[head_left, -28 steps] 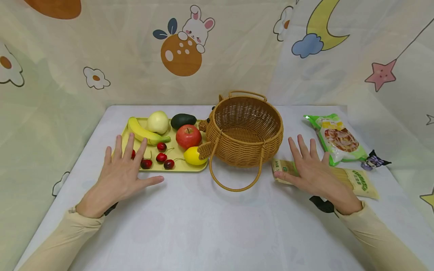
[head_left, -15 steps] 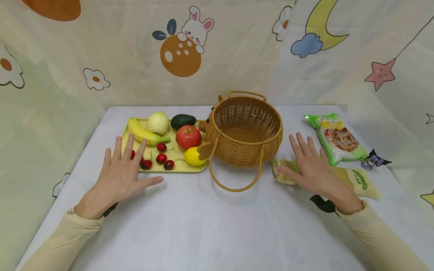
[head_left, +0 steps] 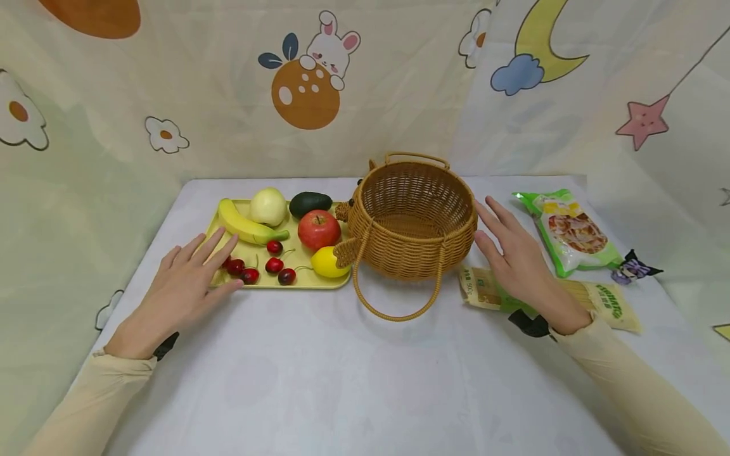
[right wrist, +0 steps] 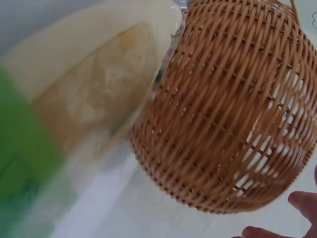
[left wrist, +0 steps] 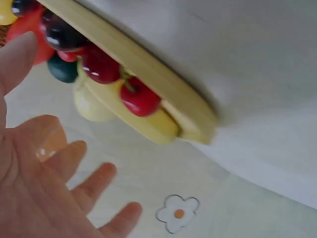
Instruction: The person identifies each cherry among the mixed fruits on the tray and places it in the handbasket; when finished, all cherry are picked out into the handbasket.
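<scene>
A round brown wicker basket [head_left: 399,259] stands at the middle of the table, its front handle folded down. Right at its right side is my right hand [head_left: 516,256], fingers extended, fingertips at the rim; in the right wrist view two fingertips show below the woven wall [right wrist: 223,109]. My left hand [head_left: 179,288] hovers with spread fingers over the left front corner of a yellow tray [head_left: 319,286]. On that tray lie a banana [head_left: 245,227], several cherries [head_left: 249,276], a red apple [head_left: 319,230], a lemon [head_left: 327,263], an avocado [head_left: 310,203] and a pale round fruit [head_left: 268,206].
Beneath the right forearm lies a long pack of noodles [head_left: 610,307]. Behind it rests a green and white food bag [head_left: 576,237], with a small dark purple wrapped piece [head_left: 632,269] beside it. A printed cloth [head_left: 228,95] hangs behind the white table [head_left: 353,380].
My right hand has moved left and turned toward the basket's right side. My left hand has shifted a little left and its fingers tilt more to the right.
</scene>
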{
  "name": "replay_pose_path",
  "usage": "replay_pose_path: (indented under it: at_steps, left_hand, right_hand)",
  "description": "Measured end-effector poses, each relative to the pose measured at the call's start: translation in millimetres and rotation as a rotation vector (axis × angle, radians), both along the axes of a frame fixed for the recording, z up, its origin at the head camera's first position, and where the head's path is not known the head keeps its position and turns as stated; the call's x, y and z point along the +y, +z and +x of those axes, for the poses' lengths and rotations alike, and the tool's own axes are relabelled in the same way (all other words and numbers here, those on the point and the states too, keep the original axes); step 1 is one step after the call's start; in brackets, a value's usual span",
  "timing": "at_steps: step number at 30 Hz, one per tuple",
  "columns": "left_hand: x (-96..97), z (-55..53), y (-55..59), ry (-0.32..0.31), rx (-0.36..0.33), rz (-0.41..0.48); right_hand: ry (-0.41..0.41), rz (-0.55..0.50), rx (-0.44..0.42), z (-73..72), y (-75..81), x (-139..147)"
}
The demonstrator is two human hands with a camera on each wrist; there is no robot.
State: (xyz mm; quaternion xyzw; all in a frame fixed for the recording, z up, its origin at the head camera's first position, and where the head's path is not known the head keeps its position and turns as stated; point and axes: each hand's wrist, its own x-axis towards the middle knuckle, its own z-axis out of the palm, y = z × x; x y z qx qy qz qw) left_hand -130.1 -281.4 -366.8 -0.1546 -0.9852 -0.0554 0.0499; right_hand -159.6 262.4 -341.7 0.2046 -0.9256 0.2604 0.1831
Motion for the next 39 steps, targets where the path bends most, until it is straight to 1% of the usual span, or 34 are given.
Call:
replay_pose_path:
  at_steps: [3, 6, 8, 12, 14, 16, 20, 23, 27, 33, 39]
  left_hand:
    - [-9.8, -1.1, -4.3, -0.02, 0.033, 0.009]
    - [-18.5, -3.0, -7.1, -0.028, 0.057, 0.047]
    - [-23.7, -4.5, -7.1, -0.04, 0.089, 0.077]
    - [-33.1, -11.0, -8.9, -0.1, 0.18, 0.112]
    - [-36.5, -14.5, -9.9, -0.12, 0.197, 0.115]
    - [-38.8, -17.4, -10.3, -0.121, 0.174, 0.125]
    - [-41.6, -23.7, -11.7, -0.094, 0.08, 0.132]
    - [-42.5, -27.9, -13.2, -0.087, 0.047, 0.137]
    - [-43.5, -32.0, -14.8, -0.086, 0.039, 0.15]
    - [-43.3, -36.0, -16.4, -0.06, 0.037, 0.15]
    - [-42.7, -37.0, -13.9, -0.026, 0.002, 0.152]
  right_hand:
    - [0.019, -0.025, -0.016, -5.9, -4.8, -2]
    - [0.024, -0.043, -0.03, -9.2, -9.1, -4]
    - [0.027, -0.056, -0.026, -10.7, -10.9, -4]
    - [0.03, -0.069, -0.002, -12.1, -12.0, -4]
    - [0.029, -0.072, 0.005, -12.3, -11.9, -4]
    - [0.026, -0.078, 0.007, -12.2, -12.1, -4]
    - [0.018, -0.089, 0.009, -12.0, -13.0, -5]
    - [0.017, -0.093, 0.008, -12.4, -13.4, -5]
    - [0.014, -0.096, 0.0, -12.8, -13.3, -6]
    - [0.009, -0.101, -0.006, -12.4, -13.7, -6]
    - [0.011, -0.105, -0.003, -12.5, -14.2, -6]
